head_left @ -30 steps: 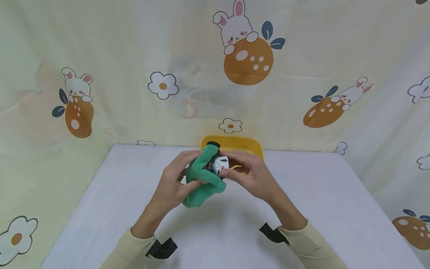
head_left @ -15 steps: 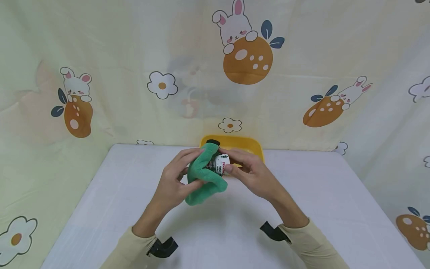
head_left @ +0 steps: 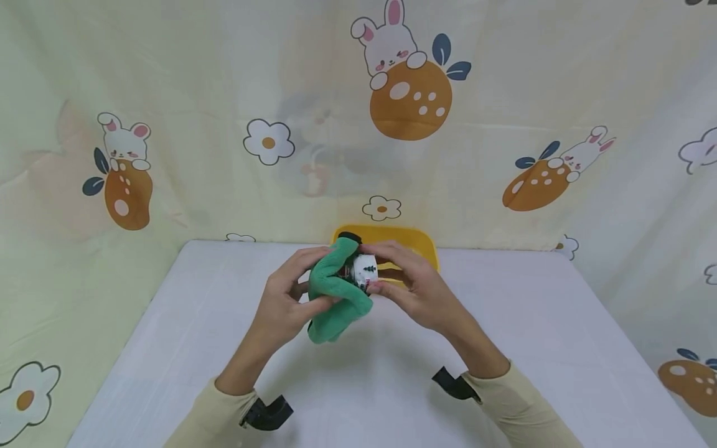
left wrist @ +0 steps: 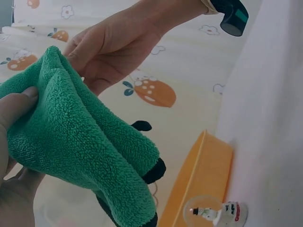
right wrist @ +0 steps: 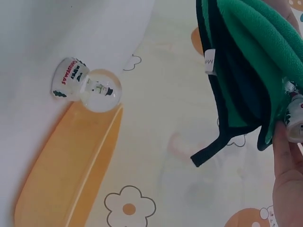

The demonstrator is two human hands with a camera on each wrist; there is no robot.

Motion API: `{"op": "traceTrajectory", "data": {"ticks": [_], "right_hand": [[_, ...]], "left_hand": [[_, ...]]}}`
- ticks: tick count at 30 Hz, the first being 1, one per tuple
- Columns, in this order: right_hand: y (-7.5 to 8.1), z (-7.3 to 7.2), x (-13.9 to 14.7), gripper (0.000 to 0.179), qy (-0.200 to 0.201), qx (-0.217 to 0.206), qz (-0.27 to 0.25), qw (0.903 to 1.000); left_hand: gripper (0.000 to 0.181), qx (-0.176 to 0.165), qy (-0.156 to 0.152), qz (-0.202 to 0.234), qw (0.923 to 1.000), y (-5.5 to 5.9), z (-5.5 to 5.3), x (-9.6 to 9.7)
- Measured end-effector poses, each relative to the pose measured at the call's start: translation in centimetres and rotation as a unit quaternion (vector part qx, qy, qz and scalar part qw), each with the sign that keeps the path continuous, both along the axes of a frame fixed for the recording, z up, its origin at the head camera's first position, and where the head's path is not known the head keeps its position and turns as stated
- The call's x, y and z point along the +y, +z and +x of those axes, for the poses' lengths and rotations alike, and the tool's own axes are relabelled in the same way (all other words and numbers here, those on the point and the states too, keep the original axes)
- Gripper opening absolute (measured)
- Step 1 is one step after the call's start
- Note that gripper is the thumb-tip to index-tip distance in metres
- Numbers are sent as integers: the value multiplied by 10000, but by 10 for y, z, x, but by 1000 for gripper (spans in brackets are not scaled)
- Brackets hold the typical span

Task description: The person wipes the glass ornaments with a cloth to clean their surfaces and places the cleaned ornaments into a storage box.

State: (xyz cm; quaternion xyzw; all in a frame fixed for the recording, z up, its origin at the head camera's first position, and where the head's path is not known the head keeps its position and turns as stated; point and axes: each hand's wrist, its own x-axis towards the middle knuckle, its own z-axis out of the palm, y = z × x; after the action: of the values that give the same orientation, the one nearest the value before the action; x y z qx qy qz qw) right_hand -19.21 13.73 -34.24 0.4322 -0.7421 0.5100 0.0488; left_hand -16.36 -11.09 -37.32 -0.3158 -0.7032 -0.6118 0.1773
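Between both hands is a small snow globe with a white printed base [head_left: 365, 269], its dome covered by a green terry cloth [head_left: 336, 314] with dark edging. My left hand [head_left: 284, 303] holds the cloth round the dome, thumb in front and fingers behind. From the other side, my right hand [head_left: 411, 283] pinches the base between thumb and fingers. In the right wrist view, a hanging loop and a white tag [right wrist: 209, 61] show on the cloth. A second snow globe [right wrist: 71, 78], with a snowman inside, stands on the table; the hands hide it in the head view.
A yellow plastic tray [head_left: 406, 235] stands at the table's back edge, behind the hands and close to the second globe. The white-covered table [head_left: 538, 348] ends at a curtain [head_left: 313, 81] printed with rabbits and flowers.
The base has turned in my right fingers: lettering faced the head camera half a second ago, a printed tree faces it now. Both hands and the cloth have shifted slightly left.
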Motion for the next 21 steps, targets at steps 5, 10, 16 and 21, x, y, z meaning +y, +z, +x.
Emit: {"op": "traceTrajectory", "data": {"ticks": [5,10,16,21], "right_hand": [[3,-1,2,62,161,259,-3,9995],[7,-2,6,62,213,640,216,9975],[7,-3,7,63,171,1338,416,9900],[4,-4,5,57,231,2338,359,9714]], "left_hand": [[63,-138,48,-21,9999,-1,1,-1],[63,-258,65,-103,9996,-2,2,-2],[62,-272,80,-122,9995,-4,3,-4],[61,-327,-40,24,9995,-4,2,-3]]}}
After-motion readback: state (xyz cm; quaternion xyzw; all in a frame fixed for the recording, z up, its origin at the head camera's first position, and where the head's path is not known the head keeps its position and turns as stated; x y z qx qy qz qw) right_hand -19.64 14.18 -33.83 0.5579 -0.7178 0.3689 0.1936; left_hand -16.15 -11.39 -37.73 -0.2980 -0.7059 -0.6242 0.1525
